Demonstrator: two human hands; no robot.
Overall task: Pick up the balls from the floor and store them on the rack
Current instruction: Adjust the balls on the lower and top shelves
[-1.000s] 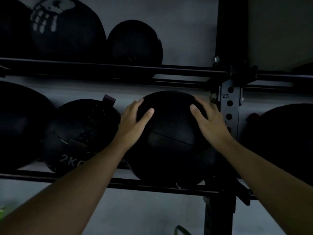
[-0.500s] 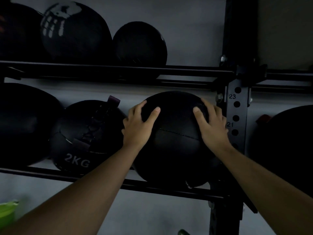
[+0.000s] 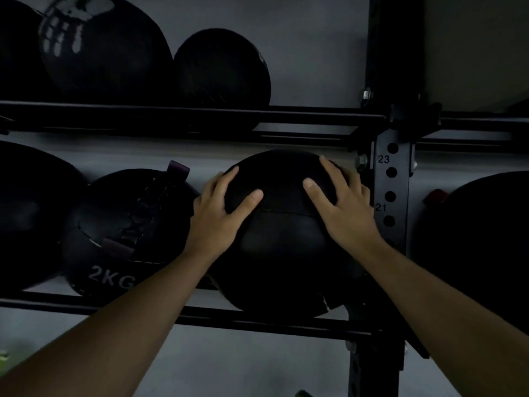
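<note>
A black medicine ball (image 3: 282, 247) rests on the lower rails of the black rack (image 3: 257, 322), close against the upright post (image 3: 393, 196). My left hand (image 3: 220, 216) grips its upper left side with fingers spread. On the ball's upper right side lies my right hand (image 3: 340, 207), also spread, next to the post. Both palms press on the ball. The scene is dim.
A ball marked 2KG (image 3: 126, 233) sits just left of the held one, and a larger dark ball (image 3: 31, 216) lies further left. Two balls (image 3: 106, 47) (image 3: 221, 67) stand on the upper shelf. Another large ball (image 3: 475, 239) fills the bay right of the post.
The ball has settled a little lower and closer to the post on the rails. My hands have stayed on its top sides, fingers shifted slightly.
</note>
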